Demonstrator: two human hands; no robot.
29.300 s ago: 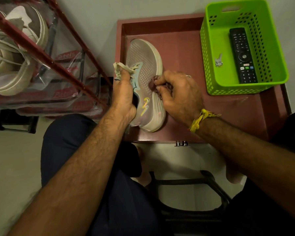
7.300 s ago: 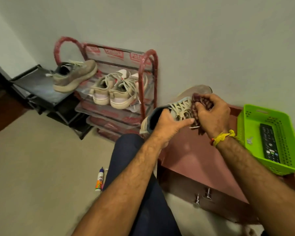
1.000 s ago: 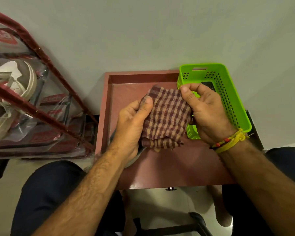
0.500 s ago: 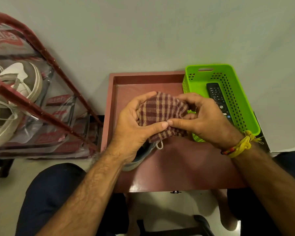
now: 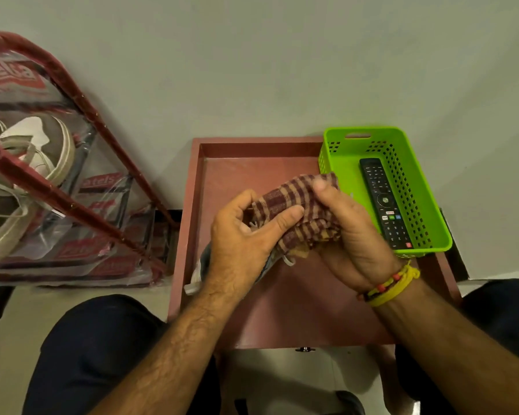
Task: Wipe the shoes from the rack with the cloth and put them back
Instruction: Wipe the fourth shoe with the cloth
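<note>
Cloth bunched between both hands above the shoe.
Left hand [image 5: 243, 235] and right hand [image 5: 346, 232] pinch the checked cloth [image 5: 300, 211], likely refolding it; shoe [image 5: 204, 265] waits at seven o'clock beneath.

Plain grey wall [image 5: 252, 55] behind a low reddish-brown table [image 5: 297, 310]; pale floor [image 5: 6, 354] in dim light

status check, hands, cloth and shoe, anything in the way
Left hand and right hand both grip the checked cloth. Shoe on red table, mostly hidden under left hand. Green basket close right.
</note>
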